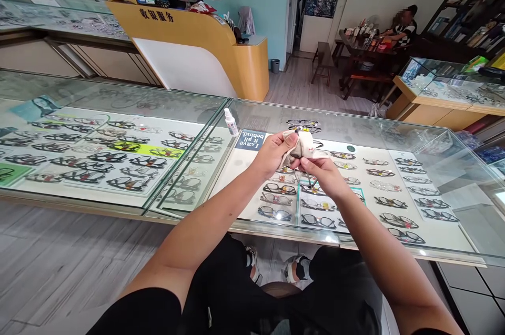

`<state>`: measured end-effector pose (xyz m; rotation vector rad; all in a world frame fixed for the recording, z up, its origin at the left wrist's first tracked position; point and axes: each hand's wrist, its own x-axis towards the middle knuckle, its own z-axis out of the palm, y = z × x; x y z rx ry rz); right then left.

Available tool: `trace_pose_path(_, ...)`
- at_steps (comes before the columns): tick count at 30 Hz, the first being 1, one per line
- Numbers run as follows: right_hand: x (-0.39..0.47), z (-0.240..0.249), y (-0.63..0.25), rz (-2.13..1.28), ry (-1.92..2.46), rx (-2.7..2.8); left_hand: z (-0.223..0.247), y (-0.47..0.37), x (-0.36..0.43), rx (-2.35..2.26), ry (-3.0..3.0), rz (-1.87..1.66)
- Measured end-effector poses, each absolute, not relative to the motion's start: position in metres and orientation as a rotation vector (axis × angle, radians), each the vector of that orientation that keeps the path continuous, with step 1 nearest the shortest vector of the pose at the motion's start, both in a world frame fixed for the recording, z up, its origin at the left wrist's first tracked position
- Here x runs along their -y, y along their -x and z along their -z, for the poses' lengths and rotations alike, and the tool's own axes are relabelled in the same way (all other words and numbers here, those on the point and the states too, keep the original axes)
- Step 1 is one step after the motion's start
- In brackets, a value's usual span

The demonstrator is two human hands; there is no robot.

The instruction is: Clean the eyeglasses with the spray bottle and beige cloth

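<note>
- Plainly, the glass-topped bench point(355, 127) stretches to both sides of the white spray bottle point(231, 122), which stands upright on it.
- Rows of displayed frames point(390, 202) lie under the glass, left and right of the bottle.
- The left hand point(274, 153) is right of the bottle, its grip pinched together on cloth.
- The right hand point(325, 177), further right of the bottle, has its grip closed on the cloth's lower right.
- The beige cloth point(305, 141) hangs above the bench, right of the bottle.
- Dark eyeglasses point(296, 155) sit in its folds, mostly hidden; I cannot tell which fingers bear them.
</note>
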<state>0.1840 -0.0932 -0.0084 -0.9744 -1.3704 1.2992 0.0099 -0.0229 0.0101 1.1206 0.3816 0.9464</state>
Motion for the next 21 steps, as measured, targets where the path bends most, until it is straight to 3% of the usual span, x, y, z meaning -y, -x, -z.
trace_pose_path(6, 0.089, 0.009, -0.196, -1.241, 0.96, 1.326, -0.009, -0.002, 0.018, -0.351, -1.163, -0.835)
trace_pose_path(21, 0.093, 0.004, -0.186, -1.198, 1.048, 1.383, -0.006, -0.011, 0.02, -0.446, -1.062, -0.956)
